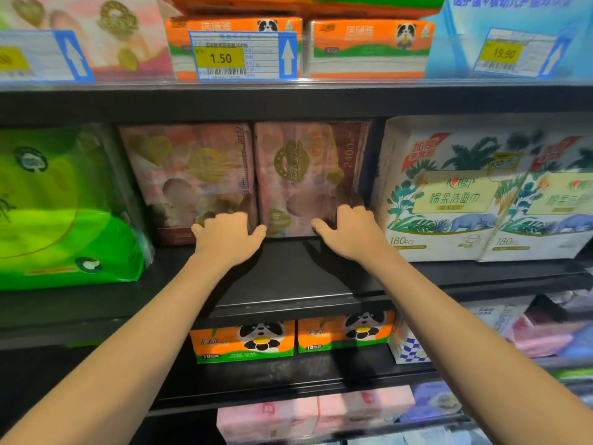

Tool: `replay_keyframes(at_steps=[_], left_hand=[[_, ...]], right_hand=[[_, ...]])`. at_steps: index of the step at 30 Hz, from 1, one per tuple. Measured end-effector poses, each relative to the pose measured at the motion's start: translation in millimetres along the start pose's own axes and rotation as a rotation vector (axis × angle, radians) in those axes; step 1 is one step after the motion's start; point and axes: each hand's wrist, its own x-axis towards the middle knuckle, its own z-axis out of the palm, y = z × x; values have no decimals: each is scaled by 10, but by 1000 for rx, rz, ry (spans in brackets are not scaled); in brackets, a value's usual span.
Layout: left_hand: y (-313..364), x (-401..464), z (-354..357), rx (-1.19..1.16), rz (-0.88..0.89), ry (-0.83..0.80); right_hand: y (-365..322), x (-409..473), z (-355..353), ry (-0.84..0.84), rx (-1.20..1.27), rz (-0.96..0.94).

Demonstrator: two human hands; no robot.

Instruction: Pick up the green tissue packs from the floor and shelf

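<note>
Reaching into middle shelf [288, 277], both arms extended. Left hand [226, 234] on lower front corner of left pink tissue pack [189, 181], fingers curled over its bottom edge, thumb spread toward the seam. Right hand [348, 231] at lower right of right pink tissue pack [308, 178], fingers curled round its side edge, thumb out along the front. Both packs upright, side by side, touching, set far back on the shelf between green pack [61, 203] and white facial-towel pack [449, 194].

Judgement: best gripped low at the corners, drawn forward evenly so soft wrap does not buckle or tip.

Legible: "2400" on right pink pack; "180 PCS" on white pack; price tag [221, 57] "1.50"; second tag [503, 53] "19.90"; "10" on orange panda boxes [244, 340] below.
</note>
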Motion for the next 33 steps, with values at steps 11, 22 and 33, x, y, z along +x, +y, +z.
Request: replay_keyframes(at_steps=[11, 22, 33], left_hand=[[-373, -580, -30, 1, 232, 119], [-751, -1483, 56, 3, 344, 36], [-920, -2373, 50, 35, 238, 57]], right_hand=[[-308, -854, 63, 101, -239, -66], [-805, -2000, 250, 91, -273, -22], [-912, -2739, 158, 53, -285, -169]])
